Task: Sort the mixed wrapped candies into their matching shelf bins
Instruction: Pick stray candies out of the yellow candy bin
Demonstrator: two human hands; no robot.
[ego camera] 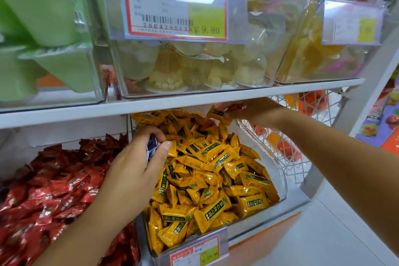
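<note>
1. In the middle bin of the lower shelf lies a deep heap of yellow candies, all in the same yellow wrapper with a green label. They fill the clear-walled yellow bin nearly to its front lip.
2. At the left edge of that heap, the left hand has its fingers and thumb curled round a blue-and-white candy. This stray piece does not match the yellow ones around it.
3. At the back of the same bin, just under the shelf board, the right hand reaches in. Its fingertips pinch what looks like a red-wrapped candy. A yellow piece lies against the fingers, but I cannot tell whether it is also held.
4. As a judgement, sorting is under way: two odd pieces are in hand and neither has reached its own bin. No other stray shows on top of the yellow heap, though some could be buried.
5. Just left of the yellow bin sits a pile of red candies, the likely home for the red piece. No bin of blue-and-white candies is in view.
6. To the right stands a white wire basket with orange and red items inside.
7. On the shelf above are clear jelly cups behind a price label, with green packs to their left.
</note>
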